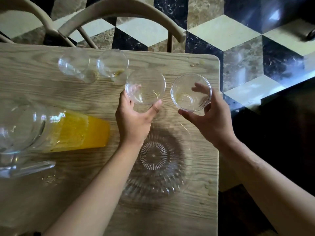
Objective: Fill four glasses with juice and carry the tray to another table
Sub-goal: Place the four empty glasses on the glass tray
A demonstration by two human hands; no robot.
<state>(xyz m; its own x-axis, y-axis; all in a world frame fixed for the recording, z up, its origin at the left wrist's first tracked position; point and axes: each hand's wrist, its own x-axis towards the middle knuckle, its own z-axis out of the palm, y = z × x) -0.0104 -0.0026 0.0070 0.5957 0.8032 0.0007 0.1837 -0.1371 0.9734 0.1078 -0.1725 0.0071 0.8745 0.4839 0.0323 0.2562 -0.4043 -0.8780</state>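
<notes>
My left hand grips a clear empty glass near the middle of the wooden table. My right hand holds a second empty glass, lifted near the table's right edge. Two more empty glasses stand at the far side of the table. A clear ribbed glass tray lies on the table under and between my forearms. A glass pitcher with orange juice stands at the left.
Two beige chairs stand behind the table's far edge. Small juice drops lie near the far right corner and along the right edge. A patterned tile floor spreads to the right, with dark furniture beyond the table.
</notes>
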